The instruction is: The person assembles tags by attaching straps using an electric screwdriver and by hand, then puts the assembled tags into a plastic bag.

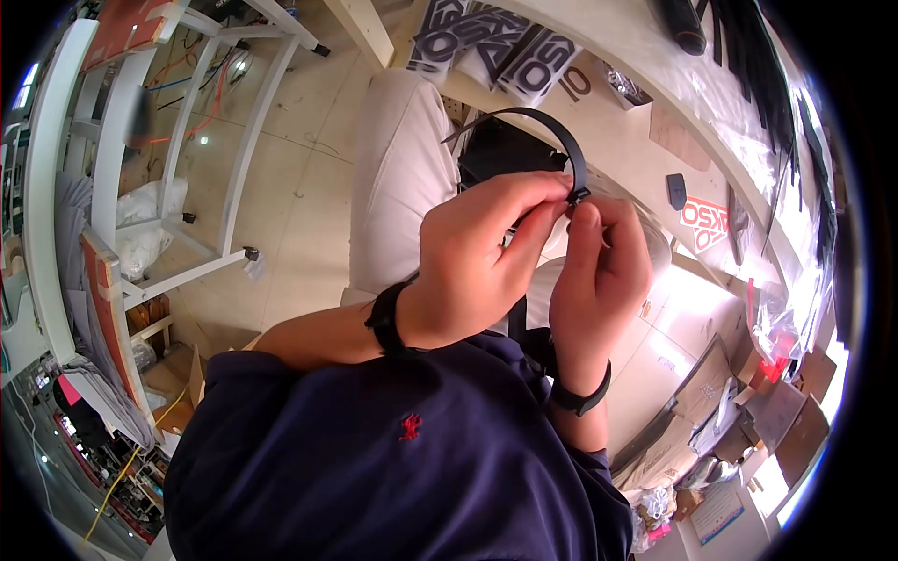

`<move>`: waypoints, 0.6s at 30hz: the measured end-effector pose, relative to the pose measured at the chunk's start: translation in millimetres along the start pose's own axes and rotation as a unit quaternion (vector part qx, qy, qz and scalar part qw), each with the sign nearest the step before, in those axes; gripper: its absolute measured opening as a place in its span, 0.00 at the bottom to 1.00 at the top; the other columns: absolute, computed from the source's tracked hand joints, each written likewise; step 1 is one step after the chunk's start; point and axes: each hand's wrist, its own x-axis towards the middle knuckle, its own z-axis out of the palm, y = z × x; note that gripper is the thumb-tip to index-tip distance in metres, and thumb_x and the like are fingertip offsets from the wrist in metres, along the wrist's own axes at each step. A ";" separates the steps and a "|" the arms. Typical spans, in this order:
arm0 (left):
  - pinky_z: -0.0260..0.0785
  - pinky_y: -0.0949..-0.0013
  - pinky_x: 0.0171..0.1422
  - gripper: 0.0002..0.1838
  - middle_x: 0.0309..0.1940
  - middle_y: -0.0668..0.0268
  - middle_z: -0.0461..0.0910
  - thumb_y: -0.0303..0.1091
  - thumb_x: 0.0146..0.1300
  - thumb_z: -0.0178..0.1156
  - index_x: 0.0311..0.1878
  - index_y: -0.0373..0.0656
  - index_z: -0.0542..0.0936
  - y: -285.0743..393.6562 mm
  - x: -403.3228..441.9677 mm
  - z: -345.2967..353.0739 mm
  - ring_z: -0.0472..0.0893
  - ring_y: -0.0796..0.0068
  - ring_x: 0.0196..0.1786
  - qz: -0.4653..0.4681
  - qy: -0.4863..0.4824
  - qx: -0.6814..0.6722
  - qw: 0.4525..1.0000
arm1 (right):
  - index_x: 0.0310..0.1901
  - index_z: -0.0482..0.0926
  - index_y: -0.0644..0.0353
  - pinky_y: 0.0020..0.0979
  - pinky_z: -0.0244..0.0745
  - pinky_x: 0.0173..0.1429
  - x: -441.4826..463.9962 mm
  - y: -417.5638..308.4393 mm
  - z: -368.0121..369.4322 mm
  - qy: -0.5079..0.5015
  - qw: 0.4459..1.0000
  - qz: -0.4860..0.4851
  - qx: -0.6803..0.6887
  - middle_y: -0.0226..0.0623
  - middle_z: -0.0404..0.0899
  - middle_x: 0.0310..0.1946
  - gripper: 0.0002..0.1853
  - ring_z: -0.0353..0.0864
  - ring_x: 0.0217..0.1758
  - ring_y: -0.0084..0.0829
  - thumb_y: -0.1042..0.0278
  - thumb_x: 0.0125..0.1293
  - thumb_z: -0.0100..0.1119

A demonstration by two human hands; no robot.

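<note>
A narrow black strap arcs above my hands, its loose end pointing left. My left hand pinches the strap between thumb and fingertips, close to a small black fitting. From the other side, my right hand has its thumb and curled fingers closed at that fitting. The fingertips of both hands almost meet there and cover part of it. Behind the hands lies a black item, mostly hidden, near my light-trousered leg.
On the right is a workbench with black strips hanging along it. Sheets with bold lettering lie beneath. An orange-printed label is nearby. White metal frames stand at left; cardboard boxes sit at lower right.
</note>
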 end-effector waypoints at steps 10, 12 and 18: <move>0.77 0.76 0.48 0.08 0.40 0.58 0.86 0.16 0.64 0.62 0.45 0.30 0.81 -1.4 -2.3 0.6 0.85 0.77 0.43 -0.064 -0.009 -0.028 0.998 | 0.41 0.81 0.62 0.28 0.76 0.33 1.5 10.8 5.7 0.099 0.959 -0.218 -0.154 0.38 0.82 0.35 0.09 0.82 0.32 0.31 0.81 0.59 0.69; 0.78 0.76 0.47 0.08 0.40 0.58 0.86 0.15 0.64 0.62 0.45 0.30 0.81 -1.8 -1.6 1.4 0.86 0.78 0.43 -0.044 0.000 -0.012 0.999 | 0.40 0.81 0.62 0.28 0.76 0.32 1.4 9.2 5.4 0.097 0.958 -0.210 -0.168 0.38 0.82 0.34 0.09 0.81 0.32 0.32 0.80 0.59 0.69; 0.78 0.76 0.46 0.08 0.39 0.59 0.87 0.15 0.63 0.62 0.45 0.31 0.81 -4.6 -1.1 2.8 0.85 0.78 0.41 -0.024 0.013 0.005 1.000 | 0.42 0.81 0.61 0.29 0.74 0.30 2.6 2.2 7.4 0.078 0.971 -0.161 -0.160 0.38 0.81 0.35 0.09 0.80 0.31 0.32 0.79 0.60 0.68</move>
